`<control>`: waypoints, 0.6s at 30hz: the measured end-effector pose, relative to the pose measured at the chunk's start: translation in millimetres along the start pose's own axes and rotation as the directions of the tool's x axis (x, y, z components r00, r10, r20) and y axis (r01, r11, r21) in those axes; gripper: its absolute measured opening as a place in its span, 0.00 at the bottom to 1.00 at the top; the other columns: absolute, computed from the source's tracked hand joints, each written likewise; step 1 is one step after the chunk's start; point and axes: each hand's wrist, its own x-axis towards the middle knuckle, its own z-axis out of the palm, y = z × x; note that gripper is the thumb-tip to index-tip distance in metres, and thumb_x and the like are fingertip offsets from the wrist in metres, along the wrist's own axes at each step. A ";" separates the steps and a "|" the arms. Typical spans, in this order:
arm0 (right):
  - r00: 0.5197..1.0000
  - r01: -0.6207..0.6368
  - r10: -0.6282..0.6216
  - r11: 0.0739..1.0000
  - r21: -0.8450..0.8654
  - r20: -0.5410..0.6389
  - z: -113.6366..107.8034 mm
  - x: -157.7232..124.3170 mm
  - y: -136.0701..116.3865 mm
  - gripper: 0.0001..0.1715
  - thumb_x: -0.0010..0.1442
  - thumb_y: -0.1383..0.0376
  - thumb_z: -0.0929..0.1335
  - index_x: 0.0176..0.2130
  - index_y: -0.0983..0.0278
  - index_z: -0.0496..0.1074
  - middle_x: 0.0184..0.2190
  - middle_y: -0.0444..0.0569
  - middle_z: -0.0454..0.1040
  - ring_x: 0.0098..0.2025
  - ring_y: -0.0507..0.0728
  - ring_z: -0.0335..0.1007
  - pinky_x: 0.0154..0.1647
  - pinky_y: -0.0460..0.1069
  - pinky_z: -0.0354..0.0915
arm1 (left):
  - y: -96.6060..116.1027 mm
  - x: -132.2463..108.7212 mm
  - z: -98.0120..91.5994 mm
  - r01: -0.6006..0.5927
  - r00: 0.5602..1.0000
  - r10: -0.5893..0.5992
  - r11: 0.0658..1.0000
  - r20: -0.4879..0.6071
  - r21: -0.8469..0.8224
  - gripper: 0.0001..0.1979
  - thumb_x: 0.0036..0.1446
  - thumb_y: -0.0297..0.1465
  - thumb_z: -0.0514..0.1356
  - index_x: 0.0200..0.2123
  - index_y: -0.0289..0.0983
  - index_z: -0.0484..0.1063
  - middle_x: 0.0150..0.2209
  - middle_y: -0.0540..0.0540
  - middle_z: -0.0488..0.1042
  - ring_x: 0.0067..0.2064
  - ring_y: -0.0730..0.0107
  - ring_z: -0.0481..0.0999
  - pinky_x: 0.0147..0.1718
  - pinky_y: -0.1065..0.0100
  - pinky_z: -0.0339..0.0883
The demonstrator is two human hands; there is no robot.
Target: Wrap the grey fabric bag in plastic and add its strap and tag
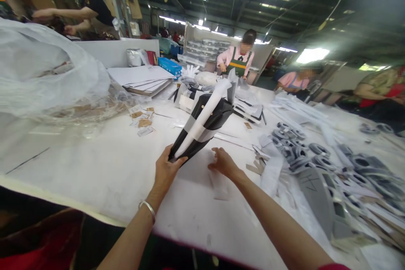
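While the left hand is gripping the narrow end of a black folded cone banded in white paper, raised above the white counter, the right hand is resting loosely spread fingers on a flat clear plastic sleeve, seemingly lying unfilled.

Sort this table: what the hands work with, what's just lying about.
In hand: left hand gripping black piece banded in white paper; right hand touching white strip.
Lying about: plastic bag, stack of white sheets, blue box, grey cut parts.
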 end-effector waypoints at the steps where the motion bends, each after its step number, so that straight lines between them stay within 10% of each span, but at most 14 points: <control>1: 1.000 0.009 -0.009 1.000 -0.006 0.022 5.6 2.1 -1.6 0.36 0.36 0.72 0.77 0.47 0.60 0.72 0.32 0.42 0.75 0.35 0.56 0.72 0.37 0.48 0.65 | -0.6 -0.3 0.0 -0.002 1.000 0.002 1.000 0.001 -0.016 0.25 0.46 0.41 0.66 0.48 0.40 0.72 0.40 0.49 0.78 0.42 0.60 0.76 0.46 0.61 0.70; 9: 0.994 0.040 -0.036 0.999 -0.030 0.107 4.9 10.5 3.9 0.04 0.46 0.71 0.69 0.25 0.61 0.72 0.19 0.39 0.71 0.23 0.54 0.68 0.24 0.47 0.59 | -1.7 -1.9 -0.2 -0.016 1.000 0.014 0.990 -0.010 -0.137 0.21 0.46 0.32 0.68 0.46 0.39 0.72 0.42 0.47 0.78 0.44 0.61 0.76 0.47 0.60 0.70; 14: 0.984 0.160 -0.163 0.986 -0.045 -0.074 -22.6 0.4 -5.4 0.04 0.50 0.62 0.70 0.25 0.59 0.72 0.31 0.48 0.76 0.37 0.63 0.73 0.38 0.55 0.68 | -1.1 -3.7 -1.5 -0.017 1.000 0.014 0.990 -0.024 -0.142 0.21 0.46 0.30 0.68 0.46 0.39 0.73 0.42 0.47 0.79 0.44 0.60 0.76 0.47 0.59 0.70; 18: 0.789 0.467 -0.464 0.879 -0.097 -0.403 -50.7 -47.2 -24.6 0.09 0.56 0.58 0.70 0.28 0.57 0.69 0.42 0.53 0.74 0.47 0.66 0.71 0.48 0.62 0.68 | -4.9 -4.3 -1.0 -0.039 0.999 0.038 0.992 -0.011 -0.122 0.22 0.47 0.30 0.67 0.47 0.39 0.72 0.43 0.47 0.78 0.45 0.60 0.77 0.47 0.59 0.71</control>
